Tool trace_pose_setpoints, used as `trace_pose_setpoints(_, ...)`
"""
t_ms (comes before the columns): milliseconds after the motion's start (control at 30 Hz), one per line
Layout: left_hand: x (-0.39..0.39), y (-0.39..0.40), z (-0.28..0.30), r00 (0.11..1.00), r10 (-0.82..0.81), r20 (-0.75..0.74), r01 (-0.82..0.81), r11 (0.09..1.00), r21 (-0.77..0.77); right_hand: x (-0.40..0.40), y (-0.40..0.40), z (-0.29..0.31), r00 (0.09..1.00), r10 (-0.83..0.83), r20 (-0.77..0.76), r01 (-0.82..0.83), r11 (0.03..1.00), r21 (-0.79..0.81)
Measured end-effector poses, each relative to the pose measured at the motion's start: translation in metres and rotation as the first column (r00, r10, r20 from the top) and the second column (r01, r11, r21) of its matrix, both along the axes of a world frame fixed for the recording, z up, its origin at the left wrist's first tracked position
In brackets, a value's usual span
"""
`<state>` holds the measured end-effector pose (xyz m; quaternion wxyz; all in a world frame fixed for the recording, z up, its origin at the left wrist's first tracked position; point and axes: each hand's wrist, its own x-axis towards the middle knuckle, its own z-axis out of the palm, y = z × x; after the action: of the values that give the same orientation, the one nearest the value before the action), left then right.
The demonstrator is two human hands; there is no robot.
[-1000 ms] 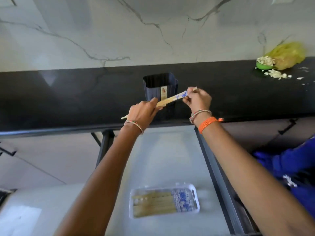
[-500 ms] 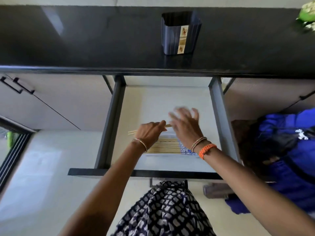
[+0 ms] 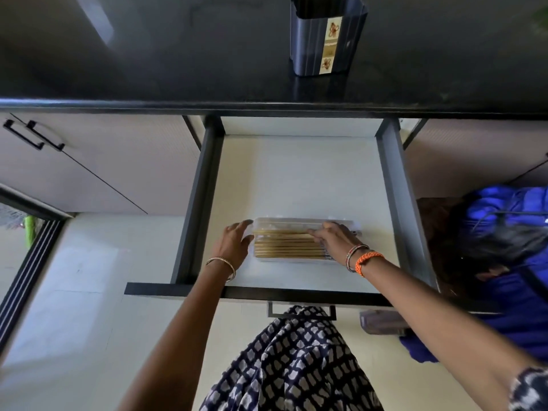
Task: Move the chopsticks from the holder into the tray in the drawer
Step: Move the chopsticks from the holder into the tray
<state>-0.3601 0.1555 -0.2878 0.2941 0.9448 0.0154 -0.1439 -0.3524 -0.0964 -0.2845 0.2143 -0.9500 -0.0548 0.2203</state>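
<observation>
A clear plastic tray (image 3: pixel 299 222) lies in the open drawer (image 3: pixel 394 203), holding several wooden chopsticks (image 3: pixel 284 248) side by side, their patterned ends to the right. My left hand (image 3: pixel 236 244) rests with spread fingers against the tray's left end and holds nothing. My right hand (image 3: pixel 336 240) lies over the tray's right part, its fingertips flat on the topmost chopsticks. The dark ribbed holder (image 3: pixel 326 34) stands upright on the black counter (image 3: pixel 148 54) above the drawer; no chopsticks show at its rim.
The counter's front edge overhangs the drawer's back. The drawer's dark front rail (image 3: pixel 252 292) and metal handle (image 3: pixel 301 312) are near my patterned clothing (image 3: pixel 290 366). A blue bag (image 3: pixel 504 247) sits at the right. Cabinet doors with black handles (image 3: pixel 32 134) are at the left.
The view dropped from the counter to the drawer. The chopsticks carried by my left hand now lie in the tray; my left hand moved to the tray's left end, my right hand onto the sticks.
</observation>
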Motion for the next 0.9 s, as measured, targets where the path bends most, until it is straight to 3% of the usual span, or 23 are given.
trace_pose_setpoints(100, -0.001, 0.000, 0.003, 0.994, 0.067, -0.081, -0.078, 0.987, -0.140, 0.003, 0.006, -0.004, 0.992, 0.056, 0.112, -0.050, 0.997, -0.055)
trace_pose_setpoints(300, -0.004, -0.003, 0.003, 0.989, 0.072, -0.132, -0.094, 0.981, -0.168, 0.003, 0.017, -0.001, 0.987, 0.150, 0.050, -0.147, 0.987, -0.060)
trace_pose_setpoints(433, -0.004, -0.004, 0.004, 0.987, 0.077, -0.142, -0.100, 0.981, -0.166, 0.004, 0.018, -0.005, 0.996, 0.054, 0.070, -0.048, 0.995, -0.093)
trace_pose_setpoints(500, -0.005, -0.004, 0.005, 0.986, 0.078, -0.148, -0.103, 0.981, -0.166, 0.001, 0.019, -0.001, 0.995, 0.087, 0.037, -0.082, 0.988, -0.133)
trace_pose_setpoints(567, -0.007, -0.005, 0.006, 0.989, 0.078, -0.123, -0.095, 0.986, -0.138, -0.001, 0.020, 0.006, 0.994, 0.097, 0.041, -0.091, 0.987, -0.131)
trace_pose_setpoints(667, -0.011, -0.009, 0.010, 0.995, 0.093, -0.018, -0.094, 0.992, -0.083, -0.013, 0.017, 0.026, 0.981, 0.101, 0.168, -0.068, 0.979, -0.192)
trace_pose_setpoints(733, -0.013, -0.015, 0.014, 0.995, 0.089, 0.047, -0.086, 0.993, -0.076, -0.031, 0.011, 0.037, 0.987, 0.074, 0.142, -0.047, 0.981, -0.186)
trace_pose_setpoints(900, -0.024, -0.028, 0.012, 0.982, -0.186, -0.024, 0.188, 0.966, 0.179, -0.054, -0.005, 0.035, 0.988, 0.077, 0.137, -0.046, 0.975, -0.215)
